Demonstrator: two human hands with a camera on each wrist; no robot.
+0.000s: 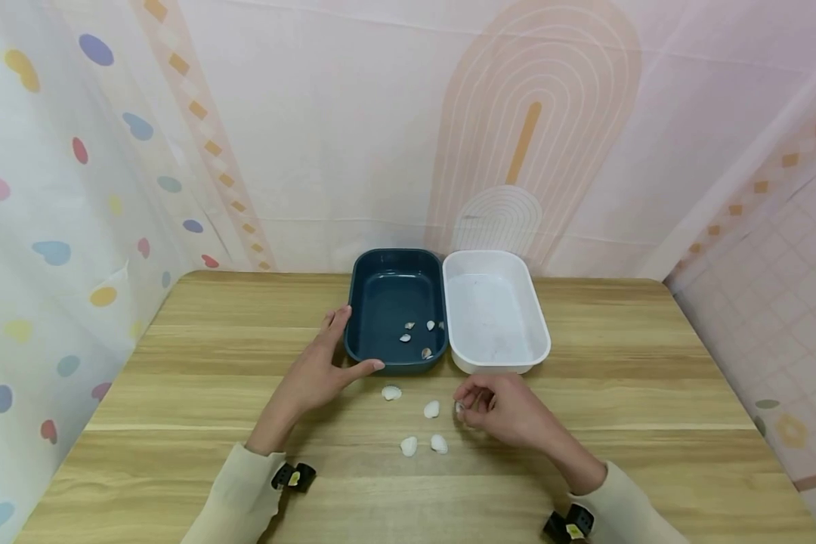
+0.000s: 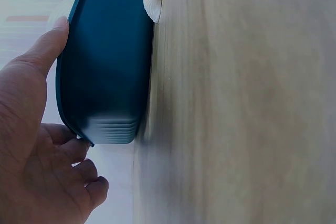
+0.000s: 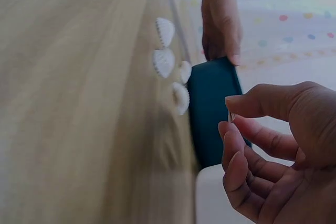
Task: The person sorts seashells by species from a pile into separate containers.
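Right hand (image 1: 496,408) pinched on a small shell (image 1: 459,409) between thumb and fingertip, just in front of the white tray (image 1: 537,332) and to the right of the blue tray (image 1: 360,302); left hand (image 1: 323,370) spread wide, fingers straight, thumb laid along the blue tray's near wall and fingers against its left side, bracing rather than gripping. Four loose shells on the table (image 1: 653,393) in front of the blue tray: one (image 1: 391,393) close to its near wall, one (image 1: 431,409) a little nearer the body, two more (image 1: 409,446) and (image 1: 438,443) side by side further out; several small shells (image 1: 418,336) lying already inside the blue tray towards its right near corner; white tray touching the blue tray's right wall, nothing plainly visible within. Best done, by the look of it, with the pinch kept light but closed until well over the blue tray's rim; lifted clear of that rim rather than dragged across it; released low above the floor of the tray to prevent a bounce into the white tray; left hand kept pressed to the blue tray's wall against sliding; loose shells in front of the tray left undisturbed by the passing wrist.
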